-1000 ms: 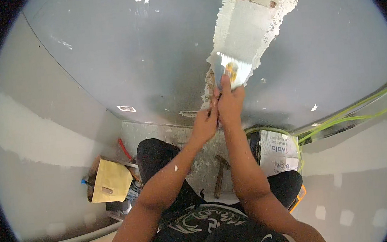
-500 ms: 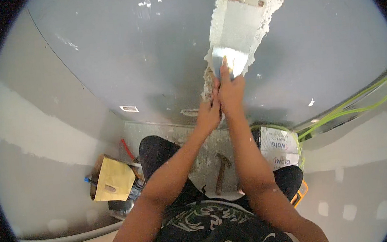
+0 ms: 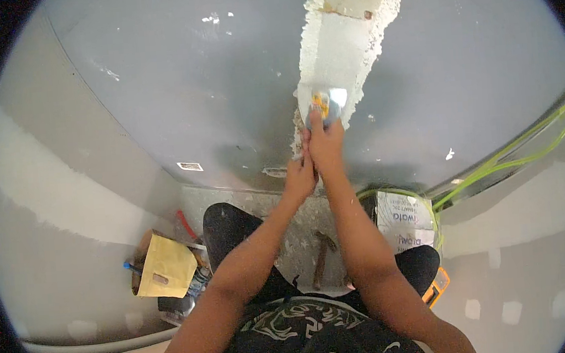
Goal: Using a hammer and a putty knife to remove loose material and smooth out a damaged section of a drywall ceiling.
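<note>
A putty knife (image 3: 336, 98) with a broad shiny metal blade lies against the rough, pale stripped strip (image 3: 345, 42) of the grey wall. My right hand (image 3: 327, 148) is closed round it, with a finger stretched up toward the blade. Just below and to the left, my left hand (image 3: 301, 177) is closed at the lower end of the tool. The handle is mostly hidden by my fingers. Ragged white edges run along both sides of the strip.
A hammer (image 3: 322, 259) lies on the dusty floor between my knees. To the left stands a yellow pouch (image 3: 165, 265) with tools, beside a red bar (image 3: 185, 224). A printed box (image 3: 402, 217) and green cables (image 3: 513, 158) are on the right. A rectangular cut-out (image 3: 190, 166) shows low in the wall.
Both hands and the putty knife have moved down the strip, slightly to the left. The blade's angle has changed, showing a yellow mark on it. The view has shifted a little too.
</note>
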### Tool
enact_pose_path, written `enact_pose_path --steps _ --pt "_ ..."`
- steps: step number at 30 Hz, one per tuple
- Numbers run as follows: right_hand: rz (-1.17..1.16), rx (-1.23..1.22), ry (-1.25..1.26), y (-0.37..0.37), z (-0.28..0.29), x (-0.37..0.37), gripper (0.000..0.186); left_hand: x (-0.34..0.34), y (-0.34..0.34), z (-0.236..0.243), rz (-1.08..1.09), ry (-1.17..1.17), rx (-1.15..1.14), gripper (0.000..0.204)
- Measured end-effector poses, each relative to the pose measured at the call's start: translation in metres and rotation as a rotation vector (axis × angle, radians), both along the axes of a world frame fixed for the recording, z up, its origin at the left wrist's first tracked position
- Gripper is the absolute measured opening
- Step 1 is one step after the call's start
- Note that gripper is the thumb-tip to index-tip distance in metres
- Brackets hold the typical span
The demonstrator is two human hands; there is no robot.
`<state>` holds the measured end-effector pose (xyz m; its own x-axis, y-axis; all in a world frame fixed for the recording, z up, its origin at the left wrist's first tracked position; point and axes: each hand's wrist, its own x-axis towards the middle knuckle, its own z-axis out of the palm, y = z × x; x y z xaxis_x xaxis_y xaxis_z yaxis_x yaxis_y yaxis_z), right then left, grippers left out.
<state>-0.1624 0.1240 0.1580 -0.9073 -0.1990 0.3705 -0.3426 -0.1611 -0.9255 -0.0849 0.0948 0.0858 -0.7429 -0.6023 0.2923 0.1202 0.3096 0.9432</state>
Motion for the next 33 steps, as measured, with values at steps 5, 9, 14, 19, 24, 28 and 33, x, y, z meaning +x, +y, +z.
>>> enact_pose_path --steps 5,9,14,19,24,28,33 --pt "0.096 -0.122 -0.295 0.009 -0.035 0.018 0.038 0.004 -0.001 -0.037 -0.024 -0.003 0.076 0.069" --pt "0.033 -0.024 -0.117 -0.012 0.011 -0.014 0.040 -0.021 -0.025 0.004 -0.054 0.038 -0.186 0.072" --pt "0.062 -0.116 -0.139 -0.014 0.020 0.002 0.032 -0.013 -0.032 -0.004 -0.166 -0.319 0.151 0.035" --pt "0.185 -0.147 -0.380 0.013 -0.036 0.039 0.028 0.021 -0.009 -0.084 -0.088 -0.099 -0.266 0.054" --pt "0.035 -0.048 -0.072 -0.008 -0.033 -0.007 0.026 -0.004 -0.016 -0.038 0.003 -0.023 -0.143 0.059" --pt "0.103 -0.180 -0.148 -0.042 0.049 -0.002 0.027 -0.027 -0.073 -0.010 0.043 0.029 -0.701 0.064" --pt "0.164 -0.197 -0.220 -0.019 0.022 0.011 0.027 0.009 -0.032 -0.003 0.098 -0.046 -0.704 0.062"
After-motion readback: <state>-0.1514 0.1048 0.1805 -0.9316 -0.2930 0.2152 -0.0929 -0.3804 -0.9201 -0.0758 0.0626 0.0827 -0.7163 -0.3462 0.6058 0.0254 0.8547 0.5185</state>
